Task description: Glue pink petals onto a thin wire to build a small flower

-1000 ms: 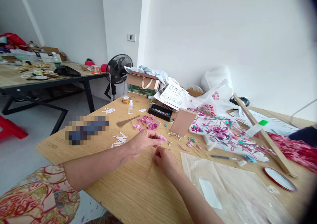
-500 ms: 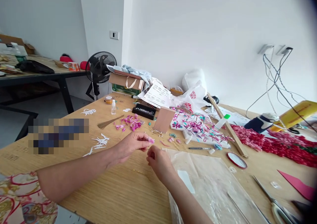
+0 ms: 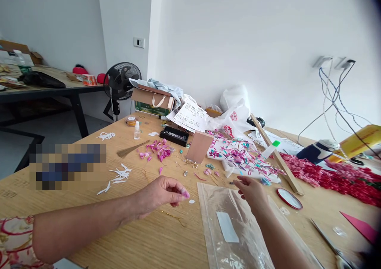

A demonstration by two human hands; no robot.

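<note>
In the head view, my left hand (image 3: pixel 166 193) pinches a small pink-purple fabric petal (image 3: pixel 185 194) above the wooden table. A white oval piece (image 3: pixel 191 201) lies just past its fingertips. My right hand (image 3: pixel 251 191) is over the far part of a clear plastic bag (image 3: pixel 214 231), its thumb and forefinger at a pen (image 3: pixel 231 182). Only the pen's dark end shows; the rest is hidden behind the fingers. Gold wire (image 3: pixel 172 215) lies below my left hand. Beyond the hands are a heap of pink petals (image 3: pixel 162 149) and a tan upright board (image 3: pixel 199 148).
White strips (image 3: pixel 120 175), a spray bottle (image 3: pixel 136 131) and a black box (image 3: pixel 174 135) are on the left and middle. Embroidered floral fabric (image 3: pixel 238 154), a wooden bar (image 3: pixel 285 170), a red-rimmed lid (image 3: pixel 289 198), scissors (image 3: pixel 330 241) and red-pink bundles (image 3: pixel 324 171) lie to the right.
My right hand has moved away from my left hand, rightward to the pen. My left hand has dropped slightly nearer with the petal. The white oval piece is now visible.
</note>
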